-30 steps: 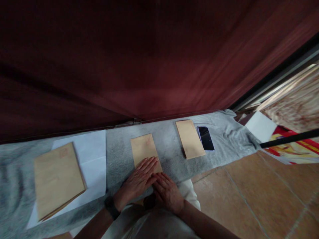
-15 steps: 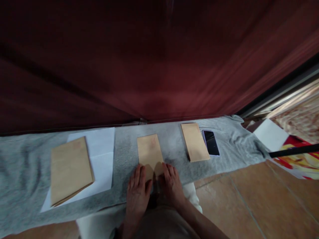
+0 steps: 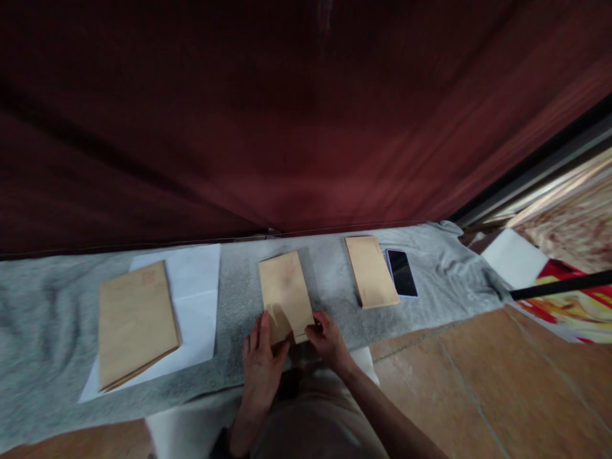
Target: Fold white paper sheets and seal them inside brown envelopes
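Note:
A brown paper envelope (image 3: pixel 287 287) lies in front of me on the grey cloth, between my hands. My left hand (image 3: pixel 262 357) holds its near left corner, fingers along the side edge and thumb at the near edge. At the near right corner my right hand (image 3: pixel 327 339) pinches the paper between thumb and fingers. A short crease or flap line shows there. Left of my hands, a stack of larger brown envelopes (image 3: pixel 136 322) rests partly over a white sheet of paper (image 3: pixel 198 319). To the right lies a small pile of brown envelopes (image 3: pixel 371 271).
A dark phone (image 3: pixel 402 273) sits beside the right pile. The narrow surface is covered by a grey cloth (image 3: pixel 335 255) and backs onto a dark red panel (image 3: pixel 306 146). At the far right are a black bar (image 3: pixel 559 285) and a colourful printed package (image 3: pixel 578 299) above the tiled floor (image 3: pixel 478 370).
The middle envelope has shifted slightly up and left and turned a little. My right hand has gone from lying flat on its edge to pinching its near right corner.

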`<state>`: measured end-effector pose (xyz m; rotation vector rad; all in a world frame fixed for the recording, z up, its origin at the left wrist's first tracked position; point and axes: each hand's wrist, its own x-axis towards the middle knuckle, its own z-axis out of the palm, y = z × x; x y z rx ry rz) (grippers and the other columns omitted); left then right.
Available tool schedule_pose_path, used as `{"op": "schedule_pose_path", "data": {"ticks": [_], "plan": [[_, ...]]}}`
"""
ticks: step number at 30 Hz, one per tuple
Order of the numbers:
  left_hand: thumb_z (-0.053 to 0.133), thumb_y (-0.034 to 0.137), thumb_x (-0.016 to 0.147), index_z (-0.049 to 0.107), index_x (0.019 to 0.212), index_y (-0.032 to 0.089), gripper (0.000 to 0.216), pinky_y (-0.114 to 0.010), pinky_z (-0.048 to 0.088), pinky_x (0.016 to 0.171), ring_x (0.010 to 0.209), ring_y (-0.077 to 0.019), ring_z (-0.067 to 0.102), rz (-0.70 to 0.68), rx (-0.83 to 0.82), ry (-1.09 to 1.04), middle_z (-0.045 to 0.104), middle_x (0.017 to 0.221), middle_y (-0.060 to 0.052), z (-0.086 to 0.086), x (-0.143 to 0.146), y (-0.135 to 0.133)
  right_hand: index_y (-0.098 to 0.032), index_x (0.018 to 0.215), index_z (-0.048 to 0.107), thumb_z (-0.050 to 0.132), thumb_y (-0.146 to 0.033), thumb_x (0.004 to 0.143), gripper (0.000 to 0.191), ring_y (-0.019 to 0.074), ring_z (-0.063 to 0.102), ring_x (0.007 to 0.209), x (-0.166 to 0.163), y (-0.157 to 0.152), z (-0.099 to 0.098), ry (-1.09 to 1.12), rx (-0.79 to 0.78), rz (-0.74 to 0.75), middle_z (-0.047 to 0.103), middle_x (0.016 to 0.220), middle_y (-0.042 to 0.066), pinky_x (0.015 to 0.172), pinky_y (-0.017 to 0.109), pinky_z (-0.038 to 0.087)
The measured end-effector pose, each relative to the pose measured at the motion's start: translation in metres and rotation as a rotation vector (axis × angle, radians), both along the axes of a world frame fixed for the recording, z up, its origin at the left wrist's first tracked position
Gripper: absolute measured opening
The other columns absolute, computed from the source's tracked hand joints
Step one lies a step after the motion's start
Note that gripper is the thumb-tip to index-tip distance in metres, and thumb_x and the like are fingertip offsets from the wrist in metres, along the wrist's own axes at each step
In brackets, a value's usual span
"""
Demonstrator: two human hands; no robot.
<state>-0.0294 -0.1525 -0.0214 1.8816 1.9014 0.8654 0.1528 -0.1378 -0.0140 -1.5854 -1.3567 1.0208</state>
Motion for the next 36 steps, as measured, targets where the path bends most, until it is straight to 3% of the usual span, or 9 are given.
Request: {"op": "schedule_pose_path", "data": {"ticks": [7, 11, 14, 17, 20, 24, 29, 33, 36], "plan": [[0.085, 0.056, 0.071, 0.028, 0.162, 0.025, 0.112, -0.044, 0.06, 0.087, 0.1, -0.0291, 0.073, 0.196, -0.32, -0.726, 0.073, 0.124, -0.01, 0.035, -0.003, 0.003, -0.024, 0.108, 0.068, 0.068, -0.045, 0.085, 0.031, 0.0201, 0.068, 0.078, -0.003, -0.005, 0.026, 0.527, -0.124, -0.008, 0.071, 0.093, 0.002, 0.061, 0.031, 0.062], [0.089, 0.054, 0.064, 0.054, 0.142, 0.024, 0.09, -0.03, 0.056, 0.066, 0.082, -0.0215, 0.071, 0.183, -0.557, -0.978, 0.077, 0.103, -0.004, 0.06, 0.0, 0.006, -0.025, 0.105, 0.071, 0.071, -0.053, 0.085, 0.034, 0.0171, 0.064, 0.065, 0.0, 0.001, 0.026, 0.599, -0.163, 0.062, 0.065, 0.077, -0.002, 0.06, 0.032, 0.063], [0.089, 0.055, 0.063, 0.067, 0.109, 0.019, 0.063, -0.024, 0.044, 0.051, 0.057, -0.0121, 0.055, 0.114, -0.579, -0.962, 0.069, 0.075, 0.002, 0.07, 0.004, 0.011, -0.025, 0.115, 0.07, 0.061, -0.046, 0.093, 0.032, 0.02, 0.067, 0.072, 0.001, -0.001, 0.024, 0.412, -0.079, 0.03, 0.067, 0.084, 0.001, 0.069, 0.038, 0.065], [0.085, 0.058, 0.066, 0.064, 0.101, 0.02, 0.056, -0.023, 0.038, 0.046, 0.049, -0.0101, 0.044, 0.155, -0.436, -0.905, 0.054, 0.057, 0.008, 0.078, 0.009, 0.018, -0.024, 0.136, 0.062, 0.056, -0.029, 0.097, 0.04, 0.0276, 0.065, 0.112, 0.001, -0.011, 0.032, -0.015, 0.168, -0.07, 0.067, 0.123, 0.011, 0.1, 0.049, 0.058], [0.081, 0.059, 0.068, 0.062, 0.107, 0.021, 0.058, -0.026, 0.046, 0.052, 0.056, -0.014, 0.054, 0.164, -0.348, -0.823, 0.064, 0.069, 0.004, 0.086, 0.021, 0.024, -0.023, 0.152, 0.047, 0.056, -0.017, 0.094, 0.059, 0.0298, 0.053, 0.131, -0.003, -0.022, 0.046, -0.331, 0.34, 0.078, 0.056, 0.143, 0.015, 0.111, 0.051, 0.05], [0.074, 0.062, 0.076, 0.062, 0.122, 0.021, 0.062, -0.038, 0.059, 0.081, 0.092, -0.0261, 0.072, 0.084, -0.337, -0.689, 0.075, 0.109, -0.009, 0.096, 0.044, 0.019, -0.022, 0.16, 0.039, 0.057, -0.016, 0.096, 0.066, 0.0286, 0.058, 0.123, -0.008, -0.026, 0.051, -0.462, 0.398, 0.152, 0.06, 0.138, 0.015, 0.105, 0.045, 0.055], [0.066, 0.063, 0.088, 0.055, 0.146, 0.025, 0.07, -0.037, 0.057, 0.096, 0.111, -0.0255, 0.069, -0.192, -0.32, -0.799, 0.071, 0.124, -0.009, 0.099, 0.057, 0.01, -0.027, 0.139, 0.065, 0.058, -0.036, 0.1, 0.041, 0.0245, 0.068, 0.103, 0.012, -0.008, 0.045, -0.088, 0.294, -0.081, 0.068, 0.116, 0.01, 0.088, 0.036, 0.061], [0.073, 0.062, 0.084, 0.063, 0.139, 0.026, 0.066, -0.035, 0.056, 0.094, 0.11, -0.0238, 0.069, -0.034, -0.355, -0.897, 0.072, 0.123, -0.008, 0.094, 0.061, 0.023, -0.022, 0.112, 0.076, 0.055, -0.057, 0.1, 0.043, 0.0233, 0.072, 0.082, 0.032, 0.002, 0.058, 0.293, 0.149, -0.213, 0.074, 0.098, 0.007, 0.069, 0.035, 0.063], [0.078, 0.057, 0.08, 0.071, 0.123, 0.021, 0.057, -0.034, 0.057, 0.088, 0.101, -0.0232, 0.071, -0.097, -0.533, -1.033, 0.076, 0.116, -0.008, 0.092, 0.074, 0.034, -0.02, 0.101, 0.076, 0.074, -0.065, 0.085, 0.048, 0.0217, 0.071, 0.069, 0.036, 0.0, 0.072, 0.694, 0.006, -0.205, 0.075, 0.086, 0.004, 0.066, 0.035, 0.063]]}}
